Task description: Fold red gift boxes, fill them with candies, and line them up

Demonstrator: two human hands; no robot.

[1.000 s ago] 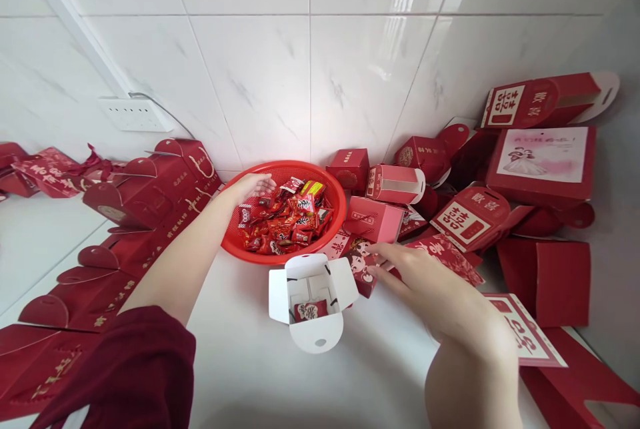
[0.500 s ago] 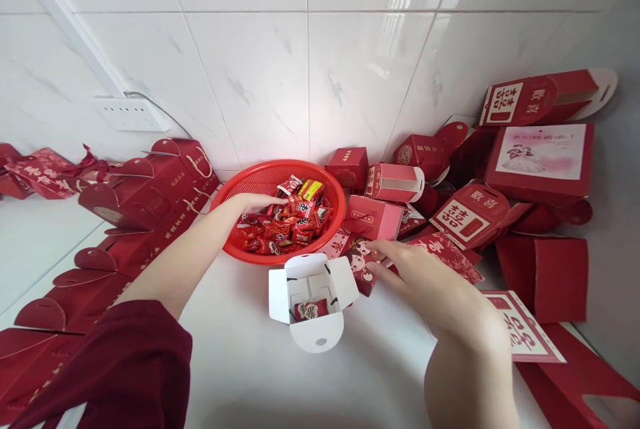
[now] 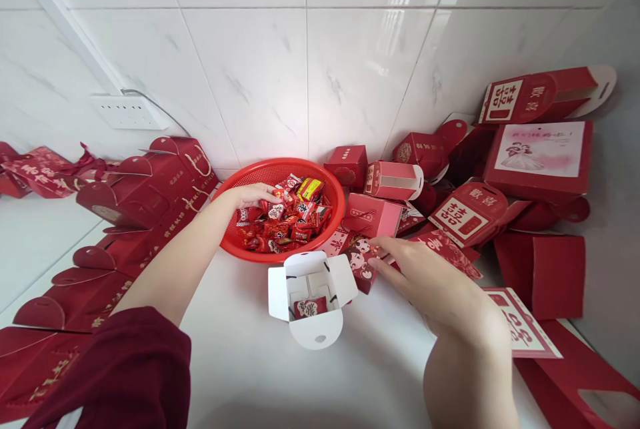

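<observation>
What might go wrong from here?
The red packet at the left hand's fingertips might slip back into the red basket. The open white box sits close beside the cartoon-printed box at the right hand, so a nudge could shift it.

Behind the table (image 3: 240, 362) rises a white, grey-veined tiled wall (image 3: 250, 69), glossy with a window reflection at upper right. A socket (image 3: 127, 123) is mounted at left, with a cable (image 3: 157, 107) and slanting trunking (image 3: 70, 29). Red boxes (image 3: 75, 312) line the left side; more boxes (image 3: 560, 275) are jumbled at right, one bearing a pink-and-white picture (image 3: 540, 150).
</observation>
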